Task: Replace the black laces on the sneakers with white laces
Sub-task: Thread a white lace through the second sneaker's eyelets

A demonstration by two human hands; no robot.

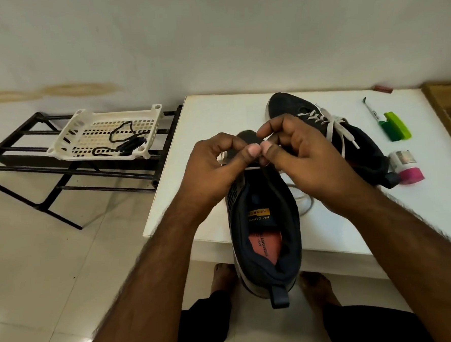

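Note:
A dark navy sneaker [266,229] lies heel toward me, hanging over the white table's [207,113] front edge. My left hand [216,168] and my right hand [299,150] meet above its tongue, thumbs together, each pinching the white lace [304,203]. A loop of that lace trails on the table to the right of the shoe. The second sneaker [319,128] lies behind with white laces threaded through it. The black laces [123,142] lie in a white basket [106,133] at the left.
The basket sits on a black metal rack [68,170] left of the table. A green highlighter [396,126], a pen [372,111] and a pink-capped tube [406,166] lie at the table's right. Tiled floor and my feet are below.

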